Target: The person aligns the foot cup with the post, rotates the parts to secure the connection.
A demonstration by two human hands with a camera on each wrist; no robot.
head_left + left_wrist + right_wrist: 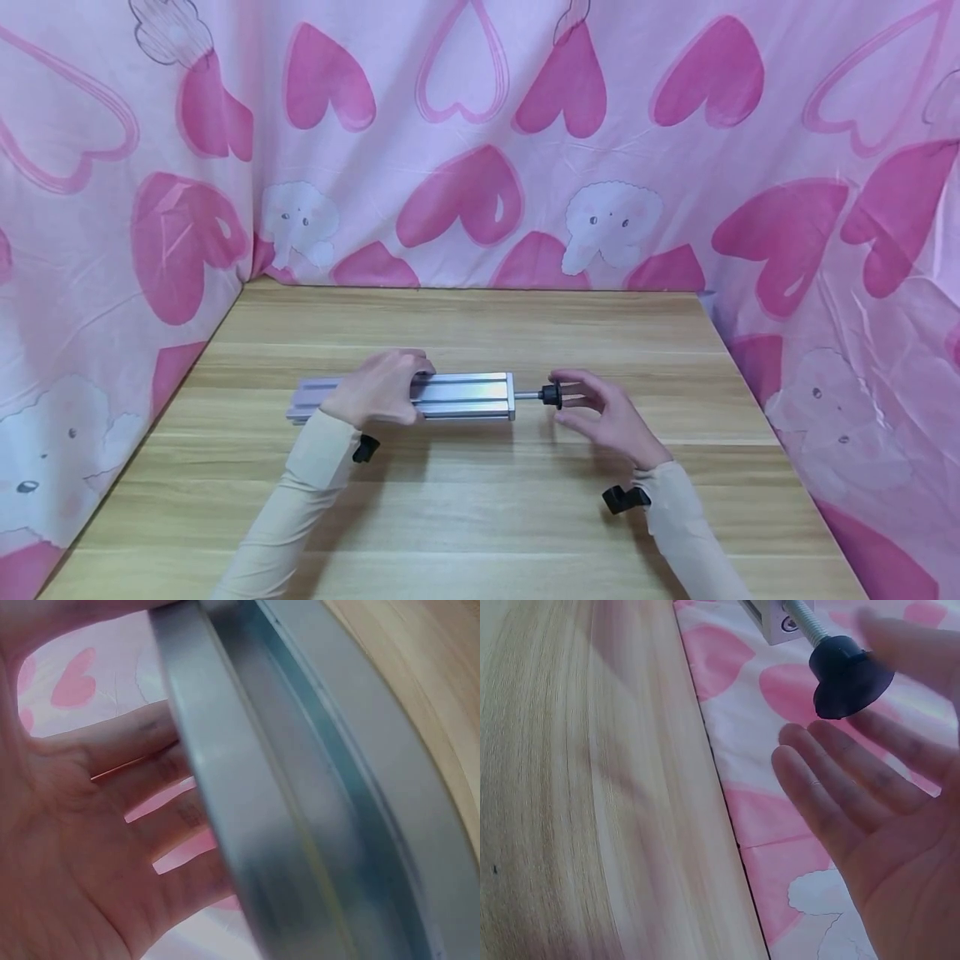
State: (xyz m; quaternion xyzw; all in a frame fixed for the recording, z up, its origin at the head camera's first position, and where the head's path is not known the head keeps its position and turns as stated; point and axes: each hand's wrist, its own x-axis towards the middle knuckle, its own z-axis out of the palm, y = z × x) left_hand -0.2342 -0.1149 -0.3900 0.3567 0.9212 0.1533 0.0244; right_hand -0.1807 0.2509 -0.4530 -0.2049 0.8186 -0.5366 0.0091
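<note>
My left hand grips a silver aluminium profile from above, its thumb and fingers on opposite long sides. Lengthwise grooves run along the profile, which lies level, left to right. From its right end sticks a threaded rod with a black levelling foot at the tip. Around this foot is my right hand, index finger at one edge and thumb a little apart from the opposite edge. The other fingers are spread loosely beyond the foot.
A wood-grain table lies beneath both hands, with their shadows on it. Pink heart-patterned cloth encloses the back and both sides. Each wrist carries a black mount over a pale sleeve.
</note>
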